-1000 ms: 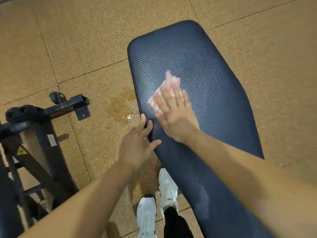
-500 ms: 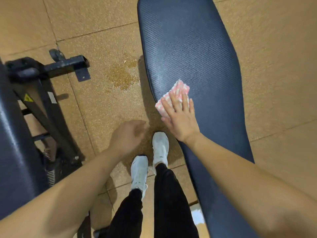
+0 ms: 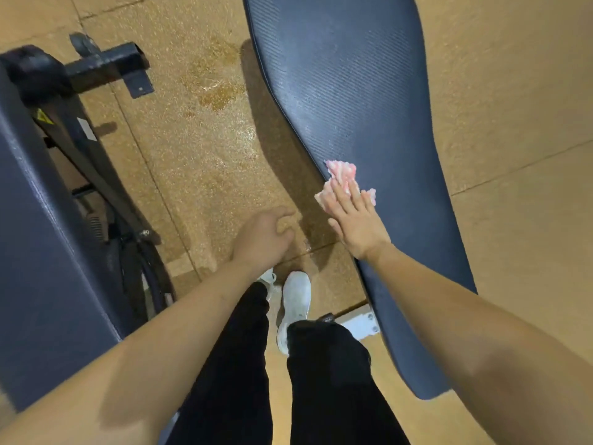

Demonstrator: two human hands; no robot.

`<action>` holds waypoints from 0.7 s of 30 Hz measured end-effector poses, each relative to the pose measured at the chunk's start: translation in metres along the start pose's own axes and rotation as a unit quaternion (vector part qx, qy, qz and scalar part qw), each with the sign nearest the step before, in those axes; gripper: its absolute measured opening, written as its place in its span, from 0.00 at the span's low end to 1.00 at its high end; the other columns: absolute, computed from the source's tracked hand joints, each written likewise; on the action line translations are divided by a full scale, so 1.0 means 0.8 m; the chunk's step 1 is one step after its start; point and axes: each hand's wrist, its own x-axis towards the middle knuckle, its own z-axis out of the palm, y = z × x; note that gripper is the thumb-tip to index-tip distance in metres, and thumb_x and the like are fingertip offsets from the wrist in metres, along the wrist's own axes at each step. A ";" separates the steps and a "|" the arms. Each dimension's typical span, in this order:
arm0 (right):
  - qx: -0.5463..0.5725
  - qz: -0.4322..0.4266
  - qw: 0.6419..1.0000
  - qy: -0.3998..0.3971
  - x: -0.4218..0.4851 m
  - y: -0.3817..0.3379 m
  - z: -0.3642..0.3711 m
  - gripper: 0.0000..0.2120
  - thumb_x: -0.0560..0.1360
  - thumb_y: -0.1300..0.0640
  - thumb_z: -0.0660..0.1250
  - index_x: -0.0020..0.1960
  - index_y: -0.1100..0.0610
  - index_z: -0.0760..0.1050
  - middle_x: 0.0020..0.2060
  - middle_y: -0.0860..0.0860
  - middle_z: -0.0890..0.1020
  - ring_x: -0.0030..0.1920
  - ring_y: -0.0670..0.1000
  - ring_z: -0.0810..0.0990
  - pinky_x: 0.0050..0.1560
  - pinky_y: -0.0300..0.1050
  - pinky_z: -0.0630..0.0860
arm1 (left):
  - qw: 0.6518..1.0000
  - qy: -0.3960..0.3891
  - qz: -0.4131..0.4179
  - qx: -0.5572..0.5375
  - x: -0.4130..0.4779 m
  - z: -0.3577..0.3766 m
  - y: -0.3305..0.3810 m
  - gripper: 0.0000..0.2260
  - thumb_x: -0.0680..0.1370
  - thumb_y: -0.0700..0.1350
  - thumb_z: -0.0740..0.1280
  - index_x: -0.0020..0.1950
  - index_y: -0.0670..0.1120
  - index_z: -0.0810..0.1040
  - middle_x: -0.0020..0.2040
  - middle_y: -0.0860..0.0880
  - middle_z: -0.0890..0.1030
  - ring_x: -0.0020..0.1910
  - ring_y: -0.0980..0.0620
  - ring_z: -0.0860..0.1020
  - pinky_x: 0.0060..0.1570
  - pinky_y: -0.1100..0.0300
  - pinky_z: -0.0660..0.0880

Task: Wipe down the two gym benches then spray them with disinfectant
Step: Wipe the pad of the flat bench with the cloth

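Observation:
A dark blue padded gym bench [image 3: 359, 91] runs from the top centre down to the lower right. My right hand [image 3: 354, 220] presses a pink-and-white cloth [image 3: 341, 178] flat against the bench's left edge, fingers straight. My left hand [image 3: 263, 236] hangs over the floor to the left of the bench, fingers loosely curled and holding nothing. A second dark bench pad [image 3: 41, 236] fills the left side of the view.
The second bench's black metal frame [image 3: 106, 69] and foot bar stick out at the upper left. A wet patch [image 3: 215, 88] marks the speckled tan floor between the benches. My white shoes [image 3: 295, 297] and black trousers stand between the benches. A white bracket [image 3: 361, 324] sits under the bench.
My right hand has slid the cloth down the bench's left edge toward me. My left hand let go of the bench edge and now hangs free. The view has tilted downward.

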 end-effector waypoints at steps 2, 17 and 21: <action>0.046 0.083 0.995 0.029 -0.040 0.013 0.021 0.28 0.86 0.52 0.52 0.83 0.52 0.46 0.83 0.52 0.45 0.82 0.60 0.42 0.79 0.65 0.49 | 1.000 -0.021 0.014 0.002 -0.003 0.034 0.005 0.19 0.80 0.46 0.68 0.71 0.51 0.77 0.72 0.50 0.77 0.71 0.49 0.74 0.67 0.58 0.69; 0.186 0.184 0.942 0.208 -0.319 0.044 0.181 0.19 0.81 0.61 0.60 0.71 0.60 0.75 0.73 0.54 0.74 0.73 0.58 0.69 0.74 0.48 0.68 | 0.847 -0.036 0.360 0.391 -0.073 0.352 0.013 0.18 0.78 0.47 0.71 0.67 0.46 0.80 0.67 0.46 0.80 0.63 0.40 0.76 0.59 0.44 0.76; 0.095 0.147 0.972 0.157 -0.390 0.042 0.247 0.20 0.76 0.65 0.69 0.68 0.63 0.77 0.67 0.58 0.78 0.66 0.61 0.75 0.69 0.53 0.73 | 0.812 -0.084 0.401 0.416 -0.128 0.417 -0.007 0.20 0.77 0.45 0.71 0.68 0.43 0.79 0.72 0.46 0.77 0.70 0.41 0.74 0.67 0.46 0.72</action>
